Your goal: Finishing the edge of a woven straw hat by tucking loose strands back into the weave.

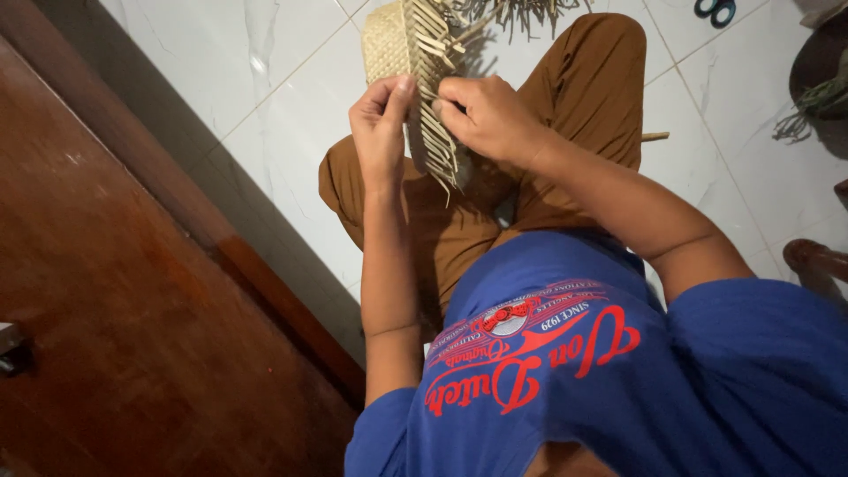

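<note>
I sit on a white tiled floor in brown trousers and a blue shirt, holding a pale woven straw piece [397, 40] above my lap. My left hand [380, 132] grips its near edge with the thumb pressed on the weave. Beside it, my right hand [486, 115] pinches the loose straw strips [439, 150] that hang from the woven edge. Both hands touch the weaving, close together.
A dark wooden door or panel [132, 291] fills the left side. More loose straw strips [521, 11] lie on the white tiles [283, 97] at the top. Blue-handled scissors [715, 11] rest at the top right, near a dark bundle [817, 88].
</note>
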